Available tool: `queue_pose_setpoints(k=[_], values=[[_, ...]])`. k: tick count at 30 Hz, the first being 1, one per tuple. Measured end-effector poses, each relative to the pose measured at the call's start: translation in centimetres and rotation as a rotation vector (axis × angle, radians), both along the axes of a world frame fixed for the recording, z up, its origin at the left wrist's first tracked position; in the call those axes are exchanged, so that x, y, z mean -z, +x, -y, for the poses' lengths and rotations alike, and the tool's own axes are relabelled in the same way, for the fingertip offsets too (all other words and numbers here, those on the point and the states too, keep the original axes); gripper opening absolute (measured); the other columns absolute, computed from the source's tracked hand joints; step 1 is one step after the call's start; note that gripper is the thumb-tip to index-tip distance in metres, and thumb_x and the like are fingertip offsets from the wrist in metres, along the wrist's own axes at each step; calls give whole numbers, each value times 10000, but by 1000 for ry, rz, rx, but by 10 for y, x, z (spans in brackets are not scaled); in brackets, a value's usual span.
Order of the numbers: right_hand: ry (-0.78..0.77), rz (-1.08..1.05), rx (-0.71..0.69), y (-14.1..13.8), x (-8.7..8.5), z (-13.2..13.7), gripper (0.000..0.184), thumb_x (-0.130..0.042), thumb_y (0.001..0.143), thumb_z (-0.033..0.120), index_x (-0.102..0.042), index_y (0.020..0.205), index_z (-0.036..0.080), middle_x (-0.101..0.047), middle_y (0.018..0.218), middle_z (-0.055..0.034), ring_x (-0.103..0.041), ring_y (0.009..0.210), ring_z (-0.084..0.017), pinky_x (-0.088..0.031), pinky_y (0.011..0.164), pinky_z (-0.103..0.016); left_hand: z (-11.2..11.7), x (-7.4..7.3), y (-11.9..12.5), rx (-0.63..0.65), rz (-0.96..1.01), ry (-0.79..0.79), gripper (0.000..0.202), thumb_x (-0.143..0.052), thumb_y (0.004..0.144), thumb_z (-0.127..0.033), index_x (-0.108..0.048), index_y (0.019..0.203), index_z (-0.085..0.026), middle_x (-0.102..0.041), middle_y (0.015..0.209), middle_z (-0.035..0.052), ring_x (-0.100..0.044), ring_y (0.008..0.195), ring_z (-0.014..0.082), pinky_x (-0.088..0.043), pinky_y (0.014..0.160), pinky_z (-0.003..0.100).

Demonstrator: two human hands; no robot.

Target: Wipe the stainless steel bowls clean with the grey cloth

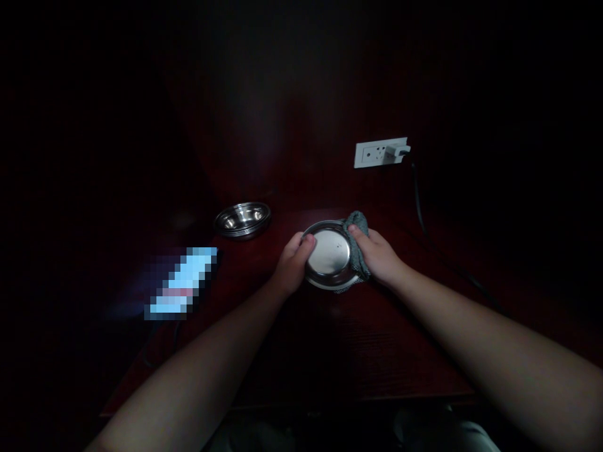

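A shiny, shallow metal bowl [330,251] is held up between both hands, its inside facing me. My left hand [294,262] grips the left rim, thumb on the inner side. On the opposite side, my right hand [377,254] is closed on a grey-green cloth [357,242], which is folded over the bowl's right rim. Part of the cloth shows below the bowl. The fingers behind the bowl and cloth are hidden. Farther back to the left, a stack of similar metal bowls [242,220] rests on the dark red table [330,351].
At the left lies a lit, pixelated screen [183,282] with a thin cable near it. A white wall socket [380,152] holds a plug [398,151], and a black cord [418,201] runs from it down to the right. The surroundings are very dark.
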State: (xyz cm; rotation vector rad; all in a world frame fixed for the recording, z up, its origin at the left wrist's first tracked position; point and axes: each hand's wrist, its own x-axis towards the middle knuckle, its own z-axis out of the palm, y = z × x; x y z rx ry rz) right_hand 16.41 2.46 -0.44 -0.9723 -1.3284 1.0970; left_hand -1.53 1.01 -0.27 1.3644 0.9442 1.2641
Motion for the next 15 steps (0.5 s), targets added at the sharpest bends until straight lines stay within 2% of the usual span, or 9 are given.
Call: queue_pose_setpoints(k=[15], values=[[-26,1,-33,-2,-3,3,508,-616,728,641,-688,810,145,-669,665,-34,-569,596,-151,-453,573,-272,1,-2,-1,8,-29,-8,383,-548,818,-524,-592,925,-159,-633,863,34,-573,799,164,-432,700,260]])
